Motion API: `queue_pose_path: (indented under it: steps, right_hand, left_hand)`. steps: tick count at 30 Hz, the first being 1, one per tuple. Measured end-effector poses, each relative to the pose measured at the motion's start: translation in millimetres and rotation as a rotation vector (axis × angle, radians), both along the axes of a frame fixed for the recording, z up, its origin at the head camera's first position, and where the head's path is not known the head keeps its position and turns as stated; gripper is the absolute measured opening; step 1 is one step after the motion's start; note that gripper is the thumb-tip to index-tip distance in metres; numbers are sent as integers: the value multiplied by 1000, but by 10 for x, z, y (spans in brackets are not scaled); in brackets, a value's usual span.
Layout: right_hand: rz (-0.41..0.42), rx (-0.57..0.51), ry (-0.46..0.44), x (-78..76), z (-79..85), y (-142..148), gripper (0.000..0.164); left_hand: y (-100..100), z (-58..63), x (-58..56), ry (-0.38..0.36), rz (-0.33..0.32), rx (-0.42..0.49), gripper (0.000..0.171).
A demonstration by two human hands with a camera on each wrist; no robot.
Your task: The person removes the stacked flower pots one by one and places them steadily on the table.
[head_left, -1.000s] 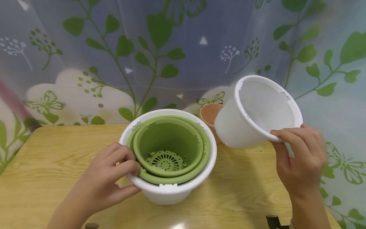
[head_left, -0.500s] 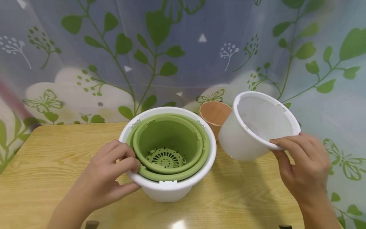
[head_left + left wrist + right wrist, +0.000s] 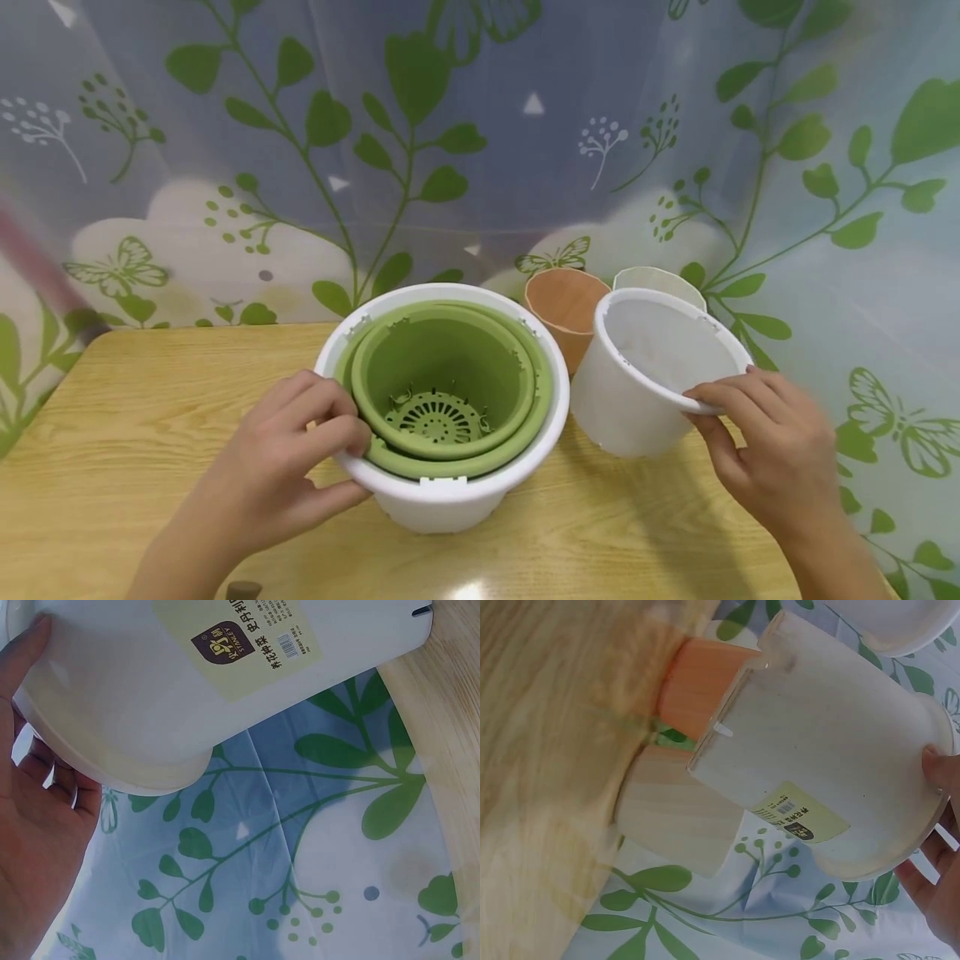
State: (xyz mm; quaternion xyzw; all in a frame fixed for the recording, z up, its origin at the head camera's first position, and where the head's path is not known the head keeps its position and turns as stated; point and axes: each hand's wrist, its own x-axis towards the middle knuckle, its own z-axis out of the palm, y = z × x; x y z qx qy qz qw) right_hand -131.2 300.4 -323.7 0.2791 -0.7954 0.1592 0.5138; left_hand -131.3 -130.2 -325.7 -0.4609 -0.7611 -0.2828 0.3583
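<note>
A white flower pot (image 3: 442, 512) stands on the table, with two green pots (image 3: 450, 333) nested inside it. My left hand (image 3: 277, 458) grips its left rim, fingers over the edge and thumb beneath; the left wrist view shows a label (image 3: 247, 645) on its side. With my right hand (image 3: 776, 450) I pinch the near right rim of a second white pot (image 3: 630, 400). That pot is tilted, its opening facing up and toward me. In the right wrist view its base is just off the table and its side bears a yellowish label (image 3: 802, 814).
Behind the second white pot stand an orange pot (image 3: 566, 300) and a pale pot (image 3: 660, 283), near the back edge of the wooden table (image 3: 187, 400). A curtain printed with leaves (image 3: 487, 167) hangs behind and along the right side.
My right hand has lowered the second white pot toward the table and made it more upright. The pale pot behind it has come into view. My left hand keeps its grip on the rim.
</note>
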Motion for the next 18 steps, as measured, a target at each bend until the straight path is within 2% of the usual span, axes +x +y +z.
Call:
queue_pose_path:
  steps: [8,18]
  right_hand:
    - [-15,65,-55,3,-84,30,44]
    - [20,98,-52,-15,-176,27,43]
  left_hand:
    - [7,0,-2,-2,1,-3,23]
    - [2,3,4,-19,11,-10,23]
